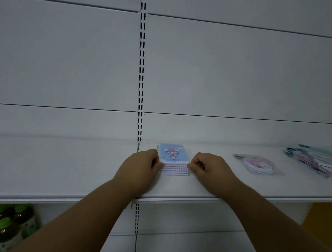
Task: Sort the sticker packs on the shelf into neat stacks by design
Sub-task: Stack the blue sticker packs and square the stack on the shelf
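Squeezing the blue pack stack (173, 160) on the shelf (57, 166), the left hand (141, 164) and right hand (205, 167) pinch its sides. A hard push could make the slippery packs slide crooked.

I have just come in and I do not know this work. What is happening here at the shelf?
A person is tidying sticker packs on a white shelf. The left hand and the right hand press the two sides of a stack of blue packs, squaring it. A pile of round pink packs and an untidy heap of packs lie further right, not yet handled.
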A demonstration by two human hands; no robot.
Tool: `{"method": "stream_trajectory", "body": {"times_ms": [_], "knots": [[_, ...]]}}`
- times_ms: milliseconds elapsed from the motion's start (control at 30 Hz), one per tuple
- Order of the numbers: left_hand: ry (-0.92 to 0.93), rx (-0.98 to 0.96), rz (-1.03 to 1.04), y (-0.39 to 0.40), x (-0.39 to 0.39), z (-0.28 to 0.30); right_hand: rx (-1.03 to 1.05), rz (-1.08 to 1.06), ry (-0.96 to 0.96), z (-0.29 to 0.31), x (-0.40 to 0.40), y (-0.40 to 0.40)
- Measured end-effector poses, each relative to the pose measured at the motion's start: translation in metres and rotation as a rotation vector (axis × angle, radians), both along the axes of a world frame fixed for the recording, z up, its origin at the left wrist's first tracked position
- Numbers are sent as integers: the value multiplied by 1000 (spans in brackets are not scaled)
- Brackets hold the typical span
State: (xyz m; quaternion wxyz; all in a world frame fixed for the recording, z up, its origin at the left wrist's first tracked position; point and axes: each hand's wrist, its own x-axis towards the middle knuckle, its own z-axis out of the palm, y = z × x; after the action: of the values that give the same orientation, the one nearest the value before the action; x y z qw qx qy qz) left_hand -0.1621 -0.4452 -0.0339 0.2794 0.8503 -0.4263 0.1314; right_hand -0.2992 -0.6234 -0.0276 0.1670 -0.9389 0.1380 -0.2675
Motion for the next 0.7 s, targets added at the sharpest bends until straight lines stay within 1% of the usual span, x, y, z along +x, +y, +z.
{"method": "stream_trajectory", "body": {"times_ms": [100, 200, 267, 333, 400, 467, 533, 600, 700], "knots": [[-25, -30, 43, 4, -4, 3, 21, -35, -46, 0, -5, 0], [-140, -95, 65, 5, -16, 17, 65, -72, -107, 11, -19, -5], [-218, -130, -6, -1, -33, 28, 68, -101, -111, 24, -35, -19], [-243, -130, -109, -16, -54, 35, 37, -152, -86, 38, -56, -41], [-223, -122, -205, -38, -77, 36, 23, -198, -77, 47, -79, -70], [-163, -116, -282, -66, -97, 32, 3, -236, -76, 49, -101, -101], [-112, -56, -312, -97, -113, 25, -24, -272, -35, 43, -119, -129], [-82, 21, -273, -129, -123, 20, -33, -292, 15, 32, -131, -155], [-60, 128, -131, -170, -131, 11, -14, -296, 126, 14, -140, -185]]}}
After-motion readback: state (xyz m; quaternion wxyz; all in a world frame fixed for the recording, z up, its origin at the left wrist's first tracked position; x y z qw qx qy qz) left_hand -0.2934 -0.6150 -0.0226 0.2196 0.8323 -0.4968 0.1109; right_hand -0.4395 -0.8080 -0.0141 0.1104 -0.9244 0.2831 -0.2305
